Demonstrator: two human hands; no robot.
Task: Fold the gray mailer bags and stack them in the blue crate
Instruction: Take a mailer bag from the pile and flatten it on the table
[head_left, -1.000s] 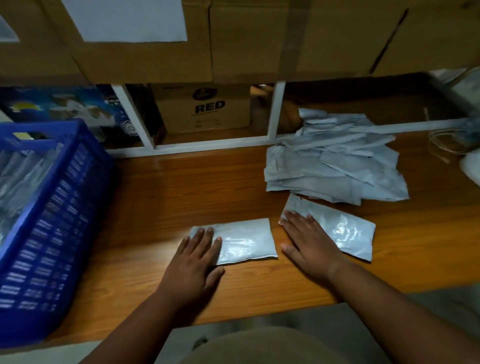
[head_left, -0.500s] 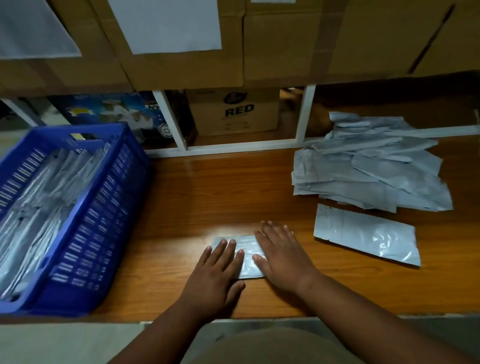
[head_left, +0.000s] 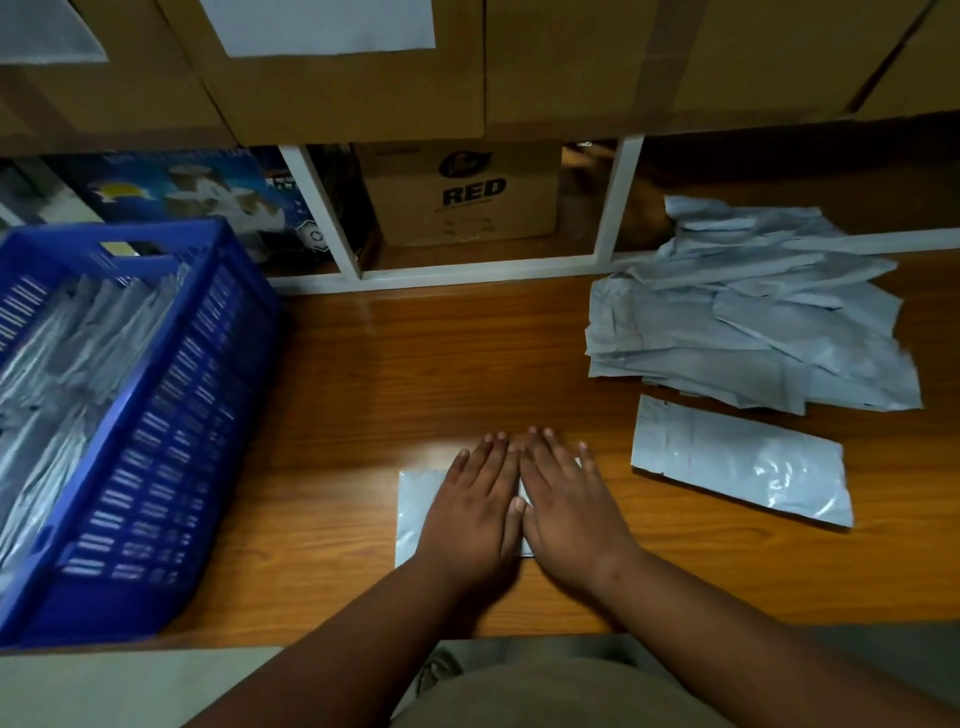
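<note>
Under both my palms near the counter's (head_left: 363, 395) front edge lies a folded mailer bag (head_left: 413, 512); my left hand (head_left: 475, 512) and right hand (head_left: 569, 512) press it flat, fingers straight, gripping nothing and hiding most of it.

My hands (head_left: 524, 512) hide most of the folded mailer (head_left: 413, 512); the blue crate (head_left: 156, 467) runs off the left edge, blurred.

I count two hands (head_left: 519, 514), one folded mailer bag (head_left: 413, 506), one flat mailer bag (head_left: 737, 460), one loose pile (head_left: 748, 322), one blue crate (head_left: 171, 415).
</note>
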